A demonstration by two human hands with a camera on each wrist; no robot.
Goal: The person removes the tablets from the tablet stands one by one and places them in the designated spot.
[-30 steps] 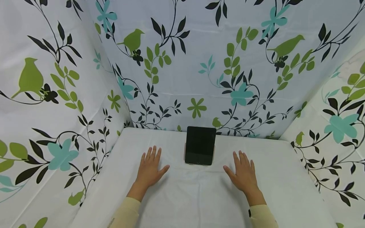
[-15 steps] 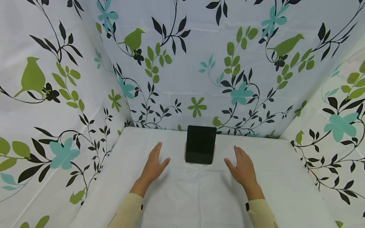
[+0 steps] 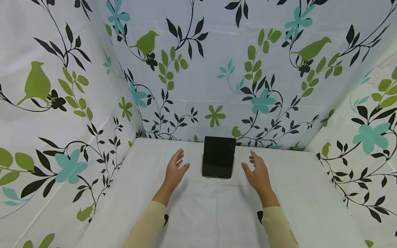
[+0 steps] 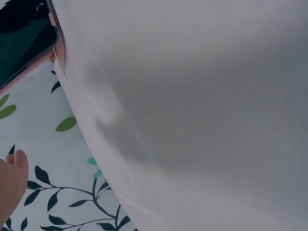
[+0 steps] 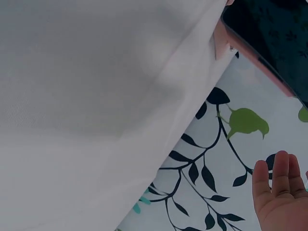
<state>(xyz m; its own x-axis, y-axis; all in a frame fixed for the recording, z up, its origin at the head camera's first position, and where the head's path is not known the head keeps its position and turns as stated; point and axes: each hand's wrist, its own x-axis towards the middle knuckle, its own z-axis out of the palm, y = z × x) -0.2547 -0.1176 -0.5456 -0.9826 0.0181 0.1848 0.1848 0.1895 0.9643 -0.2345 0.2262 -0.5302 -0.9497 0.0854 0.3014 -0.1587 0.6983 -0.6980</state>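
A black-screened tablet leans upright on a pinkish stand near the back of the white table. To its left my left hand hovers over the cloth, fingers loosely bent, palm turned inward, touching nothing. On the other side my right hand mirrors it, also apart from the tablet. Part of the left hand enters the left wrist view at the lower left edge. In the right wrist view, several relaxed fingers and the palm of the right hand show at the lower right.
White cloth with faint creases covers the table. A patterned curtain with birds, leaves and flowers rises behind it, and similar cloth hangs at both sides. Both forearms wear pale yellow sleeves.
Both hands have turned from palms down to palms facing inward. They have risen and moved forward, slightly closer to the tablet, with fingers bending loosely. The tablet has stayed put.
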